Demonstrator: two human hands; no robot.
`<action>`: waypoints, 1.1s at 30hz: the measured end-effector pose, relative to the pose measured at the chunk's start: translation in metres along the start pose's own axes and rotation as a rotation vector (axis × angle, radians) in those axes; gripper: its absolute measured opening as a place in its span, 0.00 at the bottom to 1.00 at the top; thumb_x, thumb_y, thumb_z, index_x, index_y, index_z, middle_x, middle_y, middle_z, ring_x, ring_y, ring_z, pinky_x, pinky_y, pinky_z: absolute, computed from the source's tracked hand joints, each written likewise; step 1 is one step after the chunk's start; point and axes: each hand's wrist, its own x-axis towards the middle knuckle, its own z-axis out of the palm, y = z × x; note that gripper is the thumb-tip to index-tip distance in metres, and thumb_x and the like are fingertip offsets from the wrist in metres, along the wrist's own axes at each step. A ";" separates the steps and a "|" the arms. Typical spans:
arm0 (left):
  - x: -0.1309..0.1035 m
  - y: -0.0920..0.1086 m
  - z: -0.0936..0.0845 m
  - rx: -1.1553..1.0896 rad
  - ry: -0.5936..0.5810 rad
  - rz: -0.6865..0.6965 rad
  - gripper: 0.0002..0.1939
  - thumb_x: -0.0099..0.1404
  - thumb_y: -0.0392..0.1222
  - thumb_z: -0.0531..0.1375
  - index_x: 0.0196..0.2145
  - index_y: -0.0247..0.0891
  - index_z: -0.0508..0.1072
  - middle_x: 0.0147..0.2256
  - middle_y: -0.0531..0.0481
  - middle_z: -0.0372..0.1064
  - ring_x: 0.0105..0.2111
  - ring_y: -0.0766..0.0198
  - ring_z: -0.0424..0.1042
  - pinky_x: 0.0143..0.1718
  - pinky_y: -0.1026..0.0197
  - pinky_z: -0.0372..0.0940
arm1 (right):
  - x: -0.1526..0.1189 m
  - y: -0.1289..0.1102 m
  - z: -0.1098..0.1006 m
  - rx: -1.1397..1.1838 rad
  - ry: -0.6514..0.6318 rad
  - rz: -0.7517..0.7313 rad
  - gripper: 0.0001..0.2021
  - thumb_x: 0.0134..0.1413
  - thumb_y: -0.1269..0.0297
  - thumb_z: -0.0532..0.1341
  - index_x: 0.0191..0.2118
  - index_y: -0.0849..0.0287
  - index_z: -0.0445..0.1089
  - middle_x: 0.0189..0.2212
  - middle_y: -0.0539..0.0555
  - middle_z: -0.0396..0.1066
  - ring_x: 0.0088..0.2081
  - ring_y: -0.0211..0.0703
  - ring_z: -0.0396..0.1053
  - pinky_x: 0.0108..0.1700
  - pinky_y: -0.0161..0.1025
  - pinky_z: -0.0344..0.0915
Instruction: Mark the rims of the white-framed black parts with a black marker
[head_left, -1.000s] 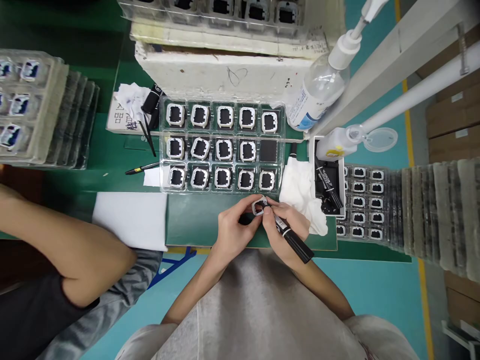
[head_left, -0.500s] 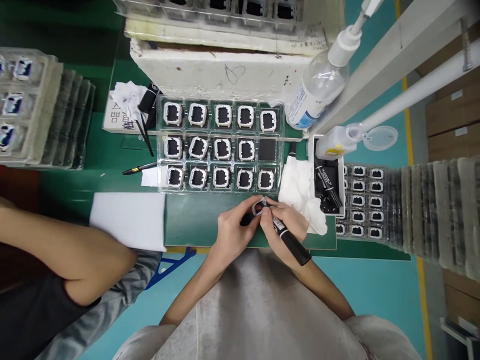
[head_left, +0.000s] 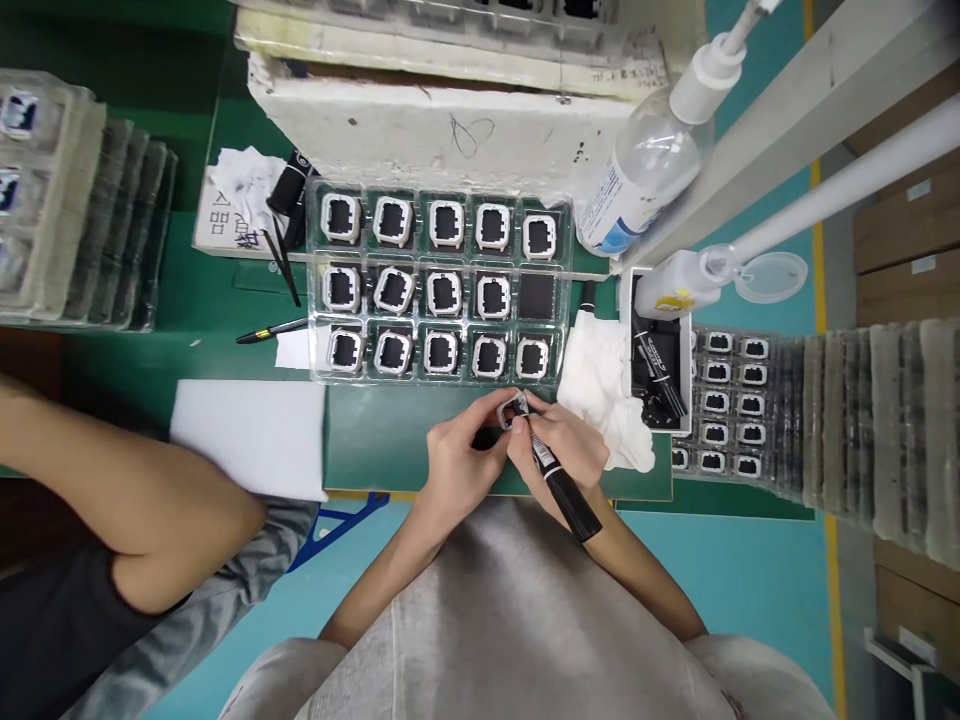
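Between the fingertips of my left hand (head_left: 463, 455) is a small silver watch-case-like frame (head_left: 508, 412), tilted over the table's front part. My right hand (head_left: 561, 445) is closed around a black marker pen (head_left: 564, 492). The pen's tip end meets the frame, but the exact contact point is hidden by my fingers. Just beyond my hands lies a clear plastic tray (head_left: 420, 382) with several similar silver frames in its pockets. One pocket (head_left: 537, 297), at the right of the middle row, has no frame in it.
A crumpled white cloth (head_left: 600, 385) lies right of my hands, beside a box (head_left: 688, 380) with black markers. A spray bottle (head_left: 637, 175) and a white bottle (head_left: 675, 285) stand behind. Tweezers (head_left: 283, 265) and a pen (head_left: 270, 331) lie left. A co-worker's arm (head_left: 150, 450) reaches in.
Both hands have shifted slightly left together with the frame and the marker pen. The marker now points a little more steeply down the view. My grip on both things is kept.
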 end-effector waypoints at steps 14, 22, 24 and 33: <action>0.000 0.003 0.000 -0.143 0.009 -0.072 0.18 0.70 0.34 0.71 0.57 0.40 0.83 0.48 0.52 0.85 0.43 0.63 0.86 0.50 0.65 0.81 | -0.002 -0.005 -0.004 0.065 0.017 0.137 0.07 0.78 0.75 0.66 0.47 0.55 0.74 0.41 0.51 0.79 0.48 0.52 0.83 0.52 0.47 0.86; 0.000 0.003 0.001 -0.098 0.002 -0.028 0.18 0.72 0.34 0.71 0.58 0.41 0.83 0.48 0.52 0.85 0.43 0.63 0.86 0.50 0.64 0.81 | -0.005 -0.003 -0.007 0.149 0.032 0.319 0.04 0.80 0.70 0.66 0.47 0.54 0.75 0.49 0.53 0.80 0.49 0.52 0.83 0.49 0.46 0.83; 0.000 0.001 0.000 -0.081 -0.007 -0.039 0.19 0.71 0.34 0.71 0.58 0.42 0.84 0.48 0.52 0.85 0.42 0.61 0.86 0.49 0.63 0.81 | -0.005 -0.002 -0.008 0.143 0.026 0.324 0.05 0.80 0.70 0.66 0.46 0.54 0.75 0.47 0.52 0.80 0.48 0.52 0.83 0.48 0.45 0.82; 0.008 0.003 -0.003 -0.276 -0.068 -0.219 0.21 0.67 0.37 0.73 0.58 0.39 0.84 0.46 0.51 0.85 0.43 0.57 0.87 0.50 0.61 0.82 | -0.011 -0.002 -0.013 0.189 0.016 0.366 0.05 0.82 0.67 0.66 0.46 0.54 0.73 0.48 0.53 0.80 0.49 0.54 0.83 0.48 0.47 0.83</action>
